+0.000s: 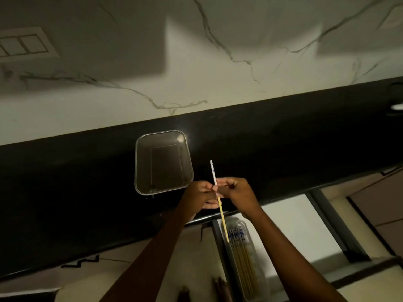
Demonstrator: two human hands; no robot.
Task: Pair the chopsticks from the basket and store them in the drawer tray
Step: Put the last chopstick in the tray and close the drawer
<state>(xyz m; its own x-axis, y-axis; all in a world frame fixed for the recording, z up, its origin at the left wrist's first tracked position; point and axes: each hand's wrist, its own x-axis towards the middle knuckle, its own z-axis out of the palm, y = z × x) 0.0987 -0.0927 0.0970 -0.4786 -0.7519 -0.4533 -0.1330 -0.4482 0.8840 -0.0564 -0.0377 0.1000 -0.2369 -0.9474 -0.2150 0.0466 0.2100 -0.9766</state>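
My left hand (pixel 199 196) and my right hand (pixel 238 195) meet above the counter's front edge, both pinching a pale wooden chopstick (pixel 222 214) with a white, blue-patterned top. It may be a pair held tight together; I cannot tell. Its thin end points down over a clear narrow tray (pixel 259 282) in the open drawer, where several matching chopsticks with blue-patterned ends lie lengthwise. A clear rectangular basket (pixel 139 162) stands on the black counter just left of and behind my hands, and looks empty inside.
The black counter (pixel 283 149) runs across the view beneath a white marble wall. The open drawer (pixel 292 219) has a pale floor and dark dividers. A switch plate (pixel 24 44) is on the wall at far left. My toes show at the bottom edge.
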